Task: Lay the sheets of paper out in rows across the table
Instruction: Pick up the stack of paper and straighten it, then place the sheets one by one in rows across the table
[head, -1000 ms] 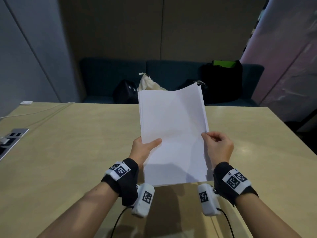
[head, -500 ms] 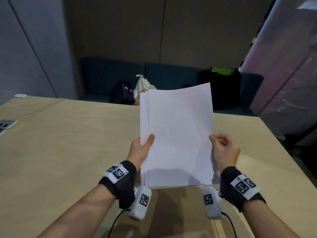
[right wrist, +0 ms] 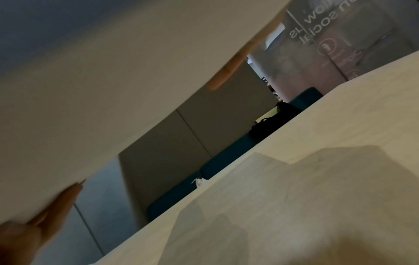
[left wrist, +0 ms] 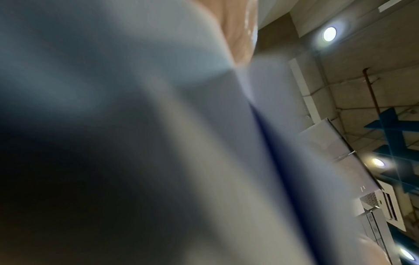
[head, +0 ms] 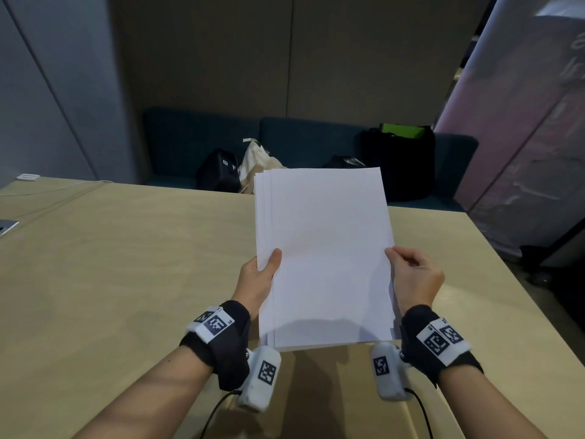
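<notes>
A stack of white paper sheets (head: pixel 323 255) is held up above the light wooden table (head: pixel 126 264), tilted toward me, its left edges fanned slightly apart. My left hand (head: pixel 258 278) grips the stack's left edge, thumb on the front. My right hand (head: pixel 411 275) pinches the right edge of the sheets. The left wrist view is filled by the blurred paper (left wrist: pixel 204 143) close to the lens. In the right wrist view the underside of the sheets (right wrist: pixel 113 71) hangs over the table (right wrist: pixel 294 197), with fingers (right wrist: pixel 224 75) beneath the paper.
A dark blue sofa (head: pixel 316 147) runs behind the table's far edge with black bags (head: pixel 399 163) and a cream cloth bag (head: pixel 256 166) on it. A power socket panel (head: pixel 6 226) and a white cable (head: pixel 57 188) lie at the table's left. A pink printed panel (head: pixel 522 137) stands right.
The top sheet has slid to the right, so the stack's left edges now fan apart. Both hands shifted a little right with the paper, and my view turned right.
</notes>
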{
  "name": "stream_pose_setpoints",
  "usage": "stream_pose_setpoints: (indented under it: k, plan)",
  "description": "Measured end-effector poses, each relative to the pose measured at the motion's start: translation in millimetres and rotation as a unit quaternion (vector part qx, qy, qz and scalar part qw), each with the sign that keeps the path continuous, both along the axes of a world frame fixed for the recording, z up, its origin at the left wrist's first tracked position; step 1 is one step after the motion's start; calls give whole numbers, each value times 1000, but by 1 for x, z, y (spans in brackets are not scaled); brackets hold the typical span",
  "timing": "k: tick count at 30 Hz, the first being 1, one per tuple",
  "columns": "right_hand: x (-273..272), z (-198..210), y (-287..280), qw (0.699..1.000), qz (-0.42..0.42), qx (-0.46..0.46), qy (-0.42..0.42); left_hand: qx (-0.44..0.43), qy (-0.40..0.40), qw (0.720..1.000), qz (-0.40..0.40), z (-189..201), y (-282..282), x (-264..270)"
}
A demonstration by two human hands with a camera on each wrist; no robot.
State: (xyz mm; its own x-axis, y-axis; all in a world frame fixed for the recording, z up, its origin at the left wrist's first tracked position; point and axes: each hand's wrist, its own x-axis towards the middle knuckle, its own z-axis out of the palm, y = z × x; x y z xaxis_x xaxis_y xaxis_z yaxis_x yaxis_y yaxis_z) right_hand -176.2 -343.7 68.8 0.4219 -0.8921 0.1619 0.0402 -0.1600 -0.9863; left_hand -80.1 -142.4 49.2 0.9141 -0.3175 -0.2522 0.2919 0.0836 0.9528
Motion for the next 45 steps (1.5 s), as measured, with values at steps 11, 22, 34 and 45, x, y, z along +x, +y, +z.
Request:
stream_pose_setpoints:
  k: [11, 22, 34, 45]
  plan:
    - [7, -12, -8, 997, 28, -11, 71, 20, -5, 1000, 2, 2, 3, 0]
    - [6, -8, -30, 997, -16, -59, 45, 11, 9, 1000, 17, 3, 1, 5]
    - [-12, -18, -125, 977, -39, -52, 202, 41, -2, 998, 39, -1, -22, 12]
    - [-16, -71, -228, 917, -38, -92, 387, 66, -2, 996, 53, -3, -73, 8]
